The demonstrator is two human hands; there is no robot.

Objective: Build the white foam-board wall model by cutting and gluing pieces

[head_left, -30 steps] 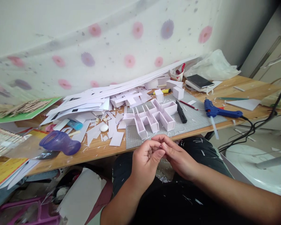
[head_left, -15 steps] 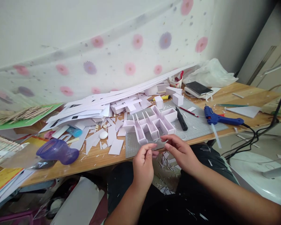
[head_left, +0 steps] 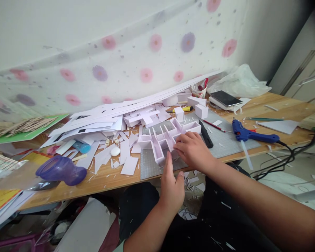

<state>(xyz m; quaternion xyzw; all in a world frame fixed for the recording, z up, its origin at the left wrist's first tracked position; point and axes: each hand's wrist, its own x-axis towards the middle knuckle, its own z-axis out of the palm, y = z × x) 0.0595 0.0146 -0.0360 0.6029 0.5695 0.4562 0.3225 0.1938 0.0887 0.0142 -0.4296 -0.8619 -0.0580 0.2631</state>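
Note:
A white foam-board model, made of box-like compartments with upright walls, sits on the grey cutting mat. My right hand reaches over its front right part, fingers bent together against the compartment walls; the fingertips are partly hidden. In front of the model is my left hand, with fingers stretched forward and thumb apart, holding nothing. Its fingertips come close to the model's front edge; I cannot tell if they touch. A black pen-like tool lies just right of the model.
At right a blue glue gun with a glue stick lies near the edge, its cable trailing off. A yellow cutter, a pencil and small white boxes lie behind. Board scraps and a purple container are to the left.
My right hand has moved forward onto the model's front right compartments. My left hand has shifted right and its fingers have straightened. The view has moved slightly.

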